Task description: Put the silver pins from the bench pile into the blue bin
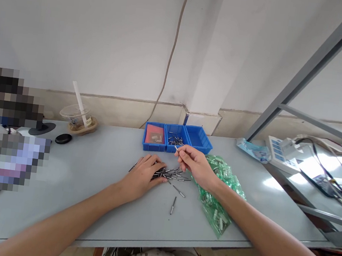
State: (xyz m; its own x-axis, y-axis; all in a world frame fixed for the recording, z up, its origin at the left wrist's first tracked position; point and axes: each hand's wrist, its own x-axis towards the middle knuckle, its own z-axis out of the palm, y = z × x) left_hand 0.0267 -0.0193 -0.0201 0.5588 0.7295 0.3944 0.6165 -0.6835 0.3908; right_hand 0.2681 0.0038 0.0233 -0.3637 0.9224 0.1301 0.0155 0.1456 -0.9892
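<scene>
My left hand (145,174) lies over a pile of thin metal pins (168,172), its fingers curved across them and its thumb apart along the near side. Part of the pile is hidden under that hand. Pinched between the thumb and fingers of my right hand (192,160) is a small metal pin (176,148) with a pale end pointing up and left. Two loose pins, one pointing toward me (173,206) and one slanted (179,191), lie in front of the pile. Beneath my right wrist is a green plastic bag (215,208) holding small pale parts.
Three joined blue bins stand behind my hands: the left bin (154,146) with a red packet, the middle bin (171,129) with pins, the right bin (199,137) bare inside. A lidded cup (74,113) and black disc (63,138) are left; a metal frame (308,74) rises right.
</scene>
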